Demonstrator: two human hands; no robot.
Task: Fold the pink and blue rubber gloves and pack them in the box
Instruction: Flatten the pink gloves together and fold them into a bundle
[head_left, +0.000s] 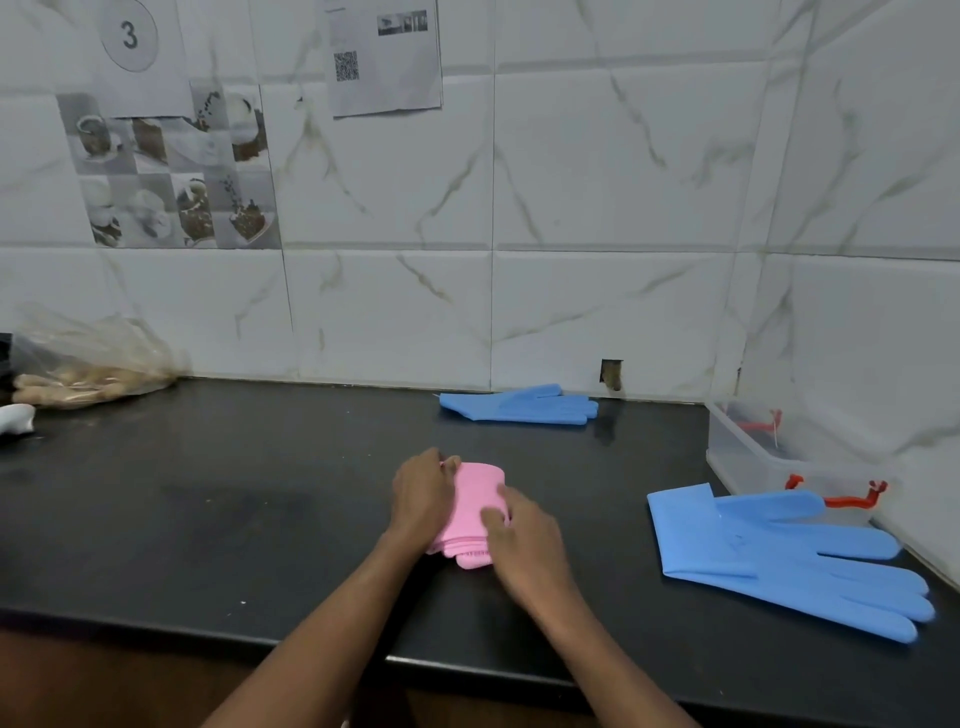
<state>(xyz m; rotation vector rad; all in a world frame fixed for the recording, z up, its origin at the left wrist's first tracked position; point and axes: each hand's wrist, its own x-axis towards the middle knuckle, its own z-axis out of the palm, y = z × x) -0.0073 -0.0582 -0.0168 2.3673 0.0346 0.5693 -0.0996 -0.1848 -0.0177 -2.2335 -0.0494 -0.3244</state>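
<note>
Nearest the camera, both hands are closing on the pink glove bundle (474, 501), which is lying folded on the dark surface (249, 499) near its front edge. The left hand (422, 493) is gripping the bundle's left side, its fingers (448, 463) curling narrowly over the far corner. The right hand (524, 535) is holding the right side, its fingers bending over that edge while the thumb is pressing on top. Pink fingertips are sticking out of the bundle's near end.

To the right, well apart from the hands, a blue glove (779, 553) is lying flat with its cuff folded over. Just behind it, the clear box (737, 452) with red latches is sitting open against the side wall. Farther back, a second blue glove (519, 404) is lying by the tiled wall. At far left, a clear plastic bag (88, 364) is resting in the corner.
</note>
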